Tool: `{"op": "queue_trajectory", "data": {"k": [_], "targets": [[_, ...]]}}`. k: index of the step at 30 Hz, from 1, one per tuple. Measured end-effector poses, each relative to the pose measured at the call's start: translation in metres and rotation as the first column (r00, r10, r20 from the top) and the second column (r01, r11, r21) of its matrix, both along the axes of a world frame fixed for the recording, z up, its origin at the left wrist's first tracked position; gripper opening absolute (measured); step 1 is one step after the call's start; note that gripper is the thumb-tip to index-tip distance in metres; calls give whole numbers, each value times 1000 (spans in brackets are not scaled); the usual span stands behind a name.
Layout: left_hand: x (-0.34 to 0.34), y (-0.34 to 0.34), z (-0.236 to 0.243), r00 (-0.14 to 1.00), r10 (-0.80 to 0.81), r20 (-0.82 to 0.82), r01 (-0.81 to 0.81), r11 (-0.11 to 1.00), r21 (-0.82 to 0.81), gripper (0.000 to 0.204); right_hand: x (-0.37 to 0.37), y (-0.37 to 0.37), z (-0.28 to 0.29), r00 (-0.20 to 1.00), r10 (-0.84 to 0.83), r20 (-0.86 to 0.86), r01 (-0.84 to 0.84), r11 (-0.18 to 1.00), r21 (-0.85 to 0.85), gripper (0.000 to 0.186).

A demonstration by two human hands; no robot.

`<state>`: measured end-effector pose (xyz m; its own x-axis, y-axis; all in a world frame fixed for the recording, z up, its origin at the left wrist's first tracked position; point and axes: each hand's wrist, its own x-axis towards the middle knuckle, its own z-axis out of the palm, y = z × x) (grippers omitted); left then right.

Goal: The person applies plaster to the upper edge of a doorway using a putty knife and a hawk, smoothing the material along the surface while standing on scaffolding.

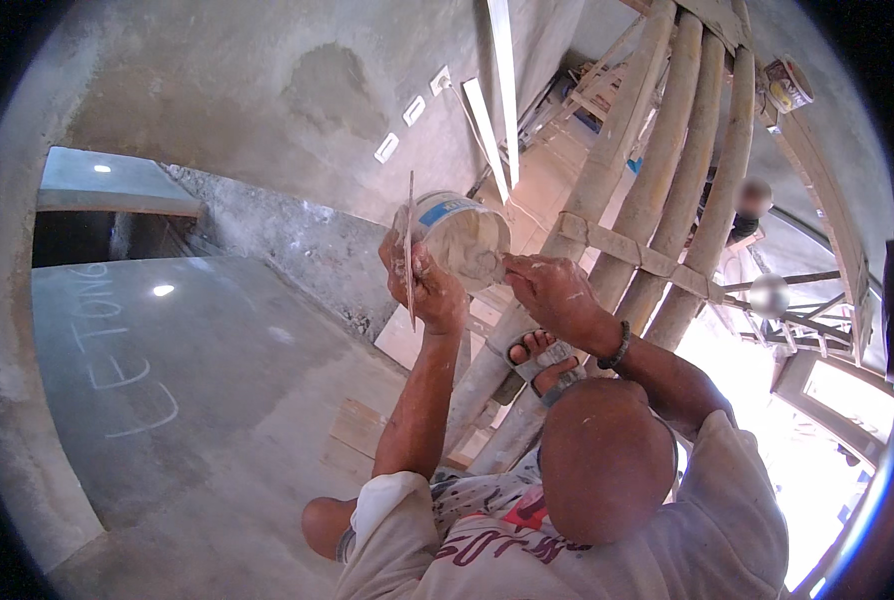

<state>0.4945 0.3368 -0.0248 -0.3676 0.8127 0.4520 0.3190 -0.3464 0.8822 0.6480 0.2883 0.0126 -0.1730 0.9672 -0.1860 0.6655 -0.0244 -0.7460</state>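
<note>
We have a white tub (pixel 455 232) with a blue band just off the middle of our view toward 12 o'clock, tilted, its mouth facing about 4 o'clock and pale paste smeared inside. Our left hand (pixel 429 287), at the tub's 7 o'clock, is closed on a thin flat plate (pixel 411 245) seen edge-on; whether it also bears the tub, we cannot tell. Our right hand (pixel 559 300) is drawn narrow at the rim, at 4 o'clock; we cannot tell whether it grips a tool. From the tub, wall sockets (pixel 413 111) lie at 11 o'clock, a sandalled foot (pixel 547 365) at 5.
</note>
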Motion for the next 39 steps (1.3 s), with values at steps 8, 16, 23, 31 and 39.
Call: {"op": "queue_trajectory", "data": {"k": [8, 16, 23, 31, 39], "targets": [[-7, -8, -19, 989, -51, 141, 88, 958, -272, 40, 11, -3, -12, 997, 20, -70, -22, 999, -32, 28], [-5, -2, 16, 975, -93, 200, 139, 963, -229, 38, 29, -3, -6, 924, -183, -336, 86, 955, -283, 29], [-49, 17, 22, 860, -119, 497, 404, 754, -518, 42, 45, -8, 30, 797, -222, -562, -24, 918, -396, 37], [-100, 17, 87, 759, -540, 364, 570, 280, -773, 39, 40, 7, 85, 544, -221, -809, -102, 940, -326, 42], [-142, -11, 146, 330, -792, 514, 721, -139, -678, 40, 11, 54, 95, 505, 240, -829, -225, 964, 143, 32]]}}
